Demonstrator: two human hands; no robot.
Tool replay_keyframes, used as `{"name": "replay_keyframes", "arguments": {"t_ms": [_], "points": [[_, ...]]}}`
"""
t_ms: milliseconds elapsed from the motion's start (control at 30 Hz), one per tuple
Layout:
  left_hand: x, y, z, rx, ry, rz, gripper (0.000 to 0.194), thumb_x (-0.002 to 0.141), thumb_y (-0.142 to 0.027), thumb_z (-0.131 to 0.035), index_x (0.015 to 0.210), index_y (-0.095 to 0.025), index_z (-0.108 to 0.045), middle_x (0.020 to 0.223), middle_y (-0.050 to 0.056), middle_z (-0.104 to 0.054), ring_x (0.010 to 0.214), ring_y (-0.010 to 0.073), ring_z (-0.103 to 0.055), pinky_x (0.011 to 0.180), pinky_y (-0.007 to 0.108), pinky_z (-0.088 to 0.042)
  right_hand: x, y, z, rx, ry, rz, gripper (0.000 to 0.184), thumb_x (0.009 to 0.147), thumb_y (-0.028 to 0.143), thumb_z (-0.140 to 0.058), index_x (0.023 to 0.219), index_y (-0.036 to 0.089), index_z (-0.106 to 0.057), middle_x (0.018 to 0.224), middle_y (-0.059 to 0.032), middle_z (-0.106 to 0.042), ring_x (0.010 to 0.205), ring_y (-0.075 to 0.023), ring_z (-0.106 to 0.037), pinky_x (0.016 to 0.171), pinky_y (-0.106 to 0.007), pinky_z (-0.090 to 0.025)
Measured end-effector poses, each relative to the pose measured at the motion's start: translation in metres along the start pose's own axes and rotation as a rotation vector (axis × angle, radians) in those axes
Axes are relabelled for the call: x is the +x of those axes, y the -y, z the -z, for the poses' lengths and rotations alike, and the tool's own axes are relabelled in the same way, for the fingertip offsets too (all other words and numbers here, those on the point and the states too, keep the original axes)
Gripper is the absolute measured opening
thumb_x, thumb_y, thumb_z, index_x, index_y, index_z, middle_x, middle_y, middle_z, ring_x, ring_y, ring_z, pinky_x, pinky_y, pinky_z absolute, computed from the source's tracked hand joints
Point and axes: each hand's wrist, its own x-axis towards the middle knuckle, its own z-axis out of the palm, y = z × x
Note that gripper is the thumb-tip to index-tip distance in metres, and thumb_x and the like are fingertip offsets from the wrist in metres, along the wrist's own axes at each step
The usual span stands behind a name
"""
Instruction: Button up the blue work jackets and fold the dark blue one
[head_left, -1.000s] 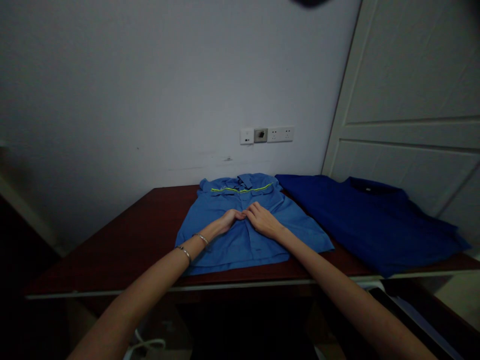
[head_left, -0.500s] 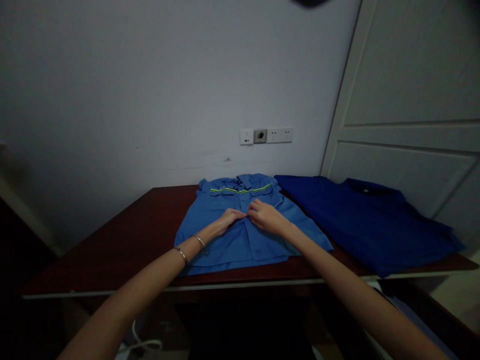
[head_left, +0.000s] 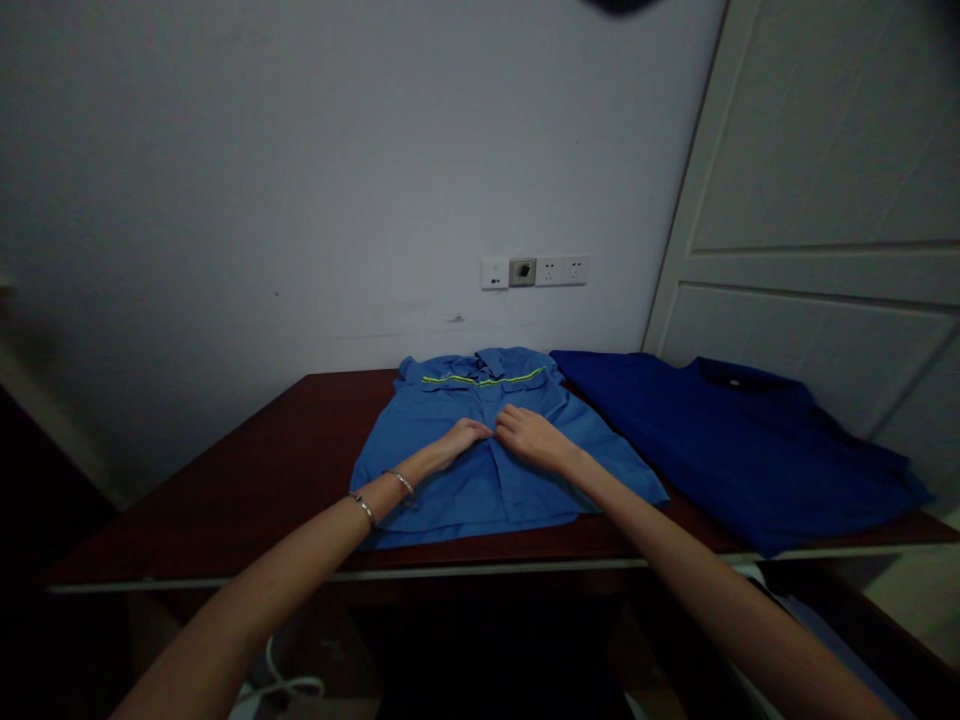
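Note:
A light blue work shirt (head_left: 420, 430) with a yellow-green stripe across its chest lies front up on the dark red table, collar towards the wall. My left hand (head_left: 462, 440) pinches the front placket near the middle of the shirt. Close against it, my right hand (head_left: 531, 438) grips the placket's other side with bent fingers. The fingertips of both hands meet there, and whatever small part is between them, such as a button, is hidden.
On the right a dark blue garment (head_left: 720, 450) lies spread, its lower corner over the edge of the table (head_left: 247, 470). Wall sockets (head_left: 534, 271) sit behind, with a white panelled door (head_left: 817, 270) at the right. A white cable (head_left: 289, 685) hangs below the table.
Both hands stay at the same spot on the placket. The right fingers have shifted very slightly down and curled a little more; the shirt lies as before.

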Motion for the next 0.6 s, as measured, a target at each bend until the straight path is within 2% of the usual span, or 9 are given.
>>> {"name": "replay_keyframes", "arguments": {"t_ms": [167,367,600], "points": [[0.0,-0.007,0.0,-0.013,0.053,0.021,0.011,0.058,-0.023,-0.05,0.051,-0.014,-0.049,0.05,-0.005,-0.047,0.053,0.0097,-0.035,0.056,0.024,-0.031,-0.004,0.0,-0.002,-0.059,-0.055,0.043,0.022,0.089,0.016,-0.037,0.086,0.012,-0.058,0.085,-0.0094,-0.054,0.082,-0.0192,-0.045,0.071,-0.031,-0.035],[-0.001,-0.012,0.001,-0.003,0.076,0.063,0.009,0.057,-0.021,-0.051,0.053,-0.014,-0.051,0.053,-0.004,-0.05,0.055,0.0105,-0.039,0.057,0.025,-0.033,-0.009,-0.001,-0.008,-0.074,-0.101,0.066,0.024,0.09,0.016,-0.035,0.088,0.012,-0.059,0.086,-0.0094,-0.056,0.082,-0.0192,-0.044,0.071,-0.032,-0.033],[0.0,-0.01,-0.002,0.002,0.021,0.081,0.01,0.059,-0.02,-0.052,0.053,-0.014,-0.056,0.051,-0.003,-0.053,0.054,0.0115,-0.042,0.056,0.026,-0.036,-0.013,0.0,-0.012,-0.082,-0.118,0.095,0.025,0.09,0.015,-0.035,0.091,0.012,-0.06,0.089,-0.0103,-0.057,0.084,-0.0199,-0.045,0.072,-0.033,-0.033]]}}
